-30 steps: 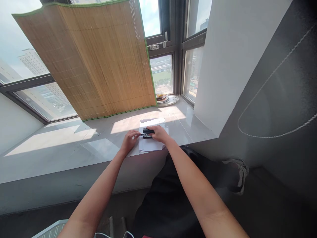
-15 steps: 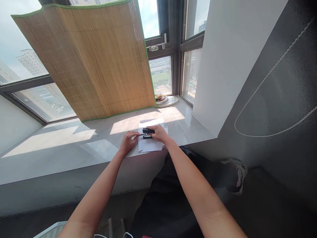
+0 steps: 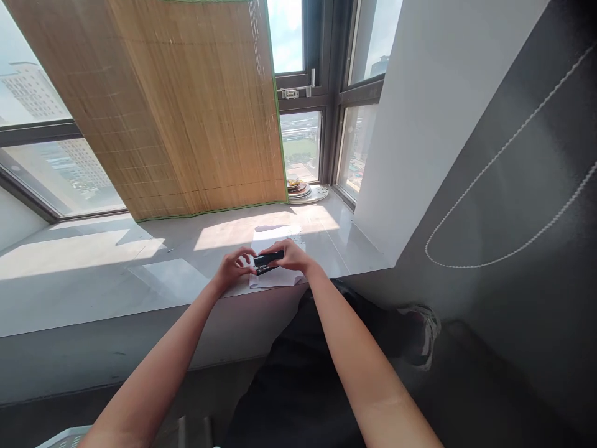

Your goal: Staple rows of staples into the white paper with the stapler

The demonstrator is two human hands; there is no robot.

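A black stapler [image 3: 269, 257] is in my right hand [image 3: 293, 256], whose fingers and thumb close round its right end. Its upper arm is parted from its base at the left end. My left hand [image 3: 229, 269] is at that left end, with thumb and fingers curved and apart; whether the fingertips touch the stapler I cannot tell. Beneath lie white paper sheets [image 3: 280, 277] with creased edges, flat on the sill near its front edge.
The pale tiled window sill [image 3: 93, 298] runs along the windows. A bamboo mat [image 3: 200, 118] with green edging leans on the glass. Stacked plates [image 3: 305, 193] stand in the corner. A beaded cord [image 3: 459, 266] hangs at the right, and a light basket [image 3: 65, 438] is at lower left.
The stapler has tilted, its left end now lower and nearer me. My left fingers have spread from a pinch on a thin piece at its left end. The camera view has shifted slightly.
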